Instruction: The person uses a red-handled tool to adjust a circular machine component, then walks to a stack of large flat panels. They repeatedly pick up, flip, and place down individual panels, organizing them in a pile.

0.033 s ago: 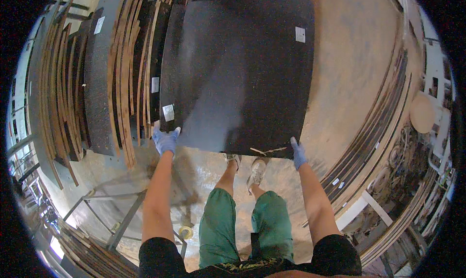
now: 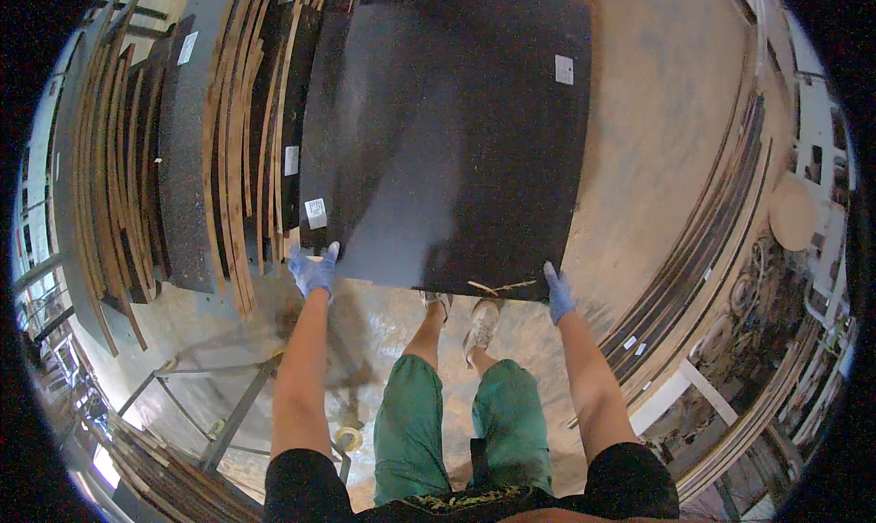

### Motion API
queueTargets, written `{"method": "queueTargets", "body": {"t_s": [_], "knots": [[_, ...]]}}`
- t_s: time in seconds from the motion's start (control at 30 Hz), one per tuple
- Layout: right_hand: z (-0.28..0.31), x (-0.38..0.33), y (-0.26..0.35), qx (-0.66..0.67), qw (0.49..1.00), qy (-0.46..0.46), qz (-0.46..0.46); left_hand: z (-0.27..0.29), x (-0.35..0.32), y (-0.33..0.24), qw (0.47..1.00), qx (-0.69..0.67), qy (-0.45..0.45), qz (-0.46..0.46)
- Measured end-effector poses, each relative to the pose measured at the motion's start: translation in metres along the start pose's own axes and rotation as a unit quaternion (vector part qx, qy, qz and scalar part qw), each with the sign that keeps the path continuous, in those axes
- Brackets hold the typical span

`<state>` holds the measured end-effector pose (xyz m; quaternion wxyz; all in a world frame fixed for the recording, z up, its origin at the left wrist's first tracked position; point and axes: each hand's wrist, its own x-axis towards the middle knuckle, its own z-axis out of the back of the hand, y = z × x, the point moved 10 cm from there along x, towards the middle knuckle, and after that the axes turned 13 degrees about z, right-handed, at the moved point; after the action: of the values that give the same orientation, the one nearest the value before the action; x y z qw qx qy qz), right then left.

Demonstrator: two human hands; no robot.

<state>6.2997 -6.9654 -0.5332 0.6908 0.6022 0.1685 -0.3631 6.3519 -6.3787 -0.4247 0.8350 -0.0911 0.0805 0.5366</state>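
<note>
A large dark panel (image 2: 493, 158) with a smooth, faintly shiny face stretches away in front of me. My left hand (image 2: 313, 272), in a blue glove, grips its near left corner with the thumb over the top face. At the near right corner, my right hand (image 2: 559, 295), also gloved in blue, holds the edge; its thumb points up along the side and its other fingers are mostly hidden. White labels stick to the panel, one (image 2: 316, 214) near my left hand and another (image 2: 565, 69) toward the far right. Thin pale splinters (image 2: 493, 288) lie on the near edge.
Several dark boards with brown edges (image 2: 239, 158) stand packed at the left. A metal frame (image 2: 239, 413) on wheels is at lower left. Long stacked panels (image 2: 698, 258) line the right, beside a heap of scrap (image 2: 730, 340). Bare concrete floor (image 2: 657, 140) shows right of the panel.
Almost nothing differs. Both hands and the panel's near edge have shifted very slightly, the right hand a touch nearer to me.
</note>
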Motion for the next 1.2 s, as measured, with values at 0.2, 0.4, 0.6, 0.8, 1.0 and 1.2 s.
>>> {"method": "queueTargets", "body": {"t_s": [0.2, 0.4, 0.6, 0.8, 1.0, 1.2], "knots": [[-0.012, -0.027, 0.005, 0.127, 0.991, -0.008, -0.043, -0.081, -0.014, 0.051, 0.957, -0.076, 0.268, 0.077], [-0.003, -0.057, -0.026, 0.182, 0.978, 0.008, -0.100, -0.080, -0.015, 0.034, 0.851, -0.248, 0.446, 0.127], [0.012, -0.139, 0.006, 0.237, 0.952, 0.112, -0.155, -0.040, -0.050, 0.114, 0.814, -0.244, 0.484, 0.210], [0.037, -0.176, 0.111, 0.129, 0.943, 0.194, -0.236, 0.032, -0.117, 0.164, 0.670, -0.298, 0.630, 0.254], [0.011, -0.162, 0.148, 0.153, 0.963, 0.103, -0.197, 0.057, -0.127, 0.119, 0.718, -0.359, 0.555, 0.218], [0.061, -0.267, 0.117, 0.132, 0.958, 0.129, -0.218, 0.159, -0.182, 0.195, 0.802, -0.220, 0.522, 0.190]]}}
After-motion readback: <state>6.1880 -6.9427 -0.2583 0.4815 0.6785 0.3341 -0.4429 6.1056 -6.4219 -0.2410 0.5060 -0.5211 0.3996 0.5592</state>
